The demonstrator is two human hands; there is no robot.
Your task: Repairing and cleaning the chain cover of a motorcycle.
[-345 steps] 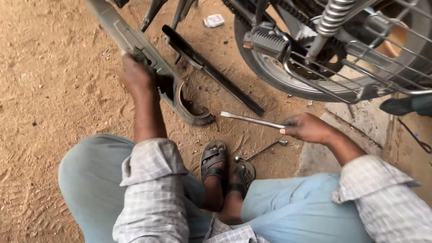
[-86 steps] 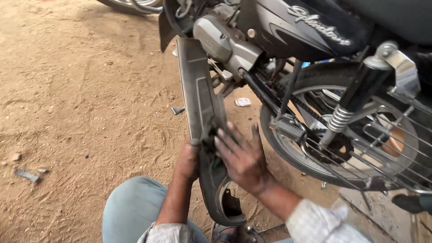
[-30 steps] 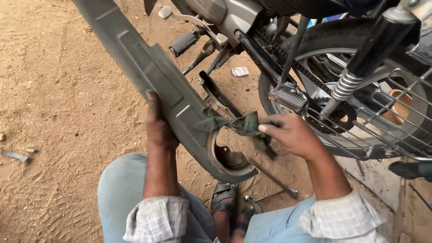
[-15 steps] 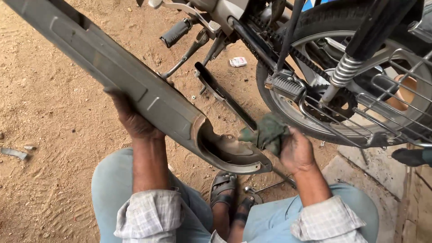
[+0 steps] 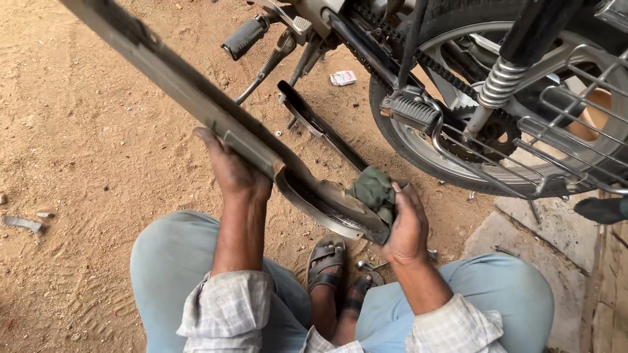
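Sandy ground; hands (image 5: 235, 173) (image 5: 407, 225) gripping dented metal cover (image 5: 261, 153), cloth (image 5: 374, 191).

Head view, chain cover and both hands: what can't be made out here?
- Chain cover: its far end is cut off by the top-left edge of the head view.
- Green rag: partly hidden under the right hand, so its full shape is unclear.
- Left hand: fingertips are hidden behind the cover.
- Tool on the ground: mostly hidden by the sandalled feet and right arm.
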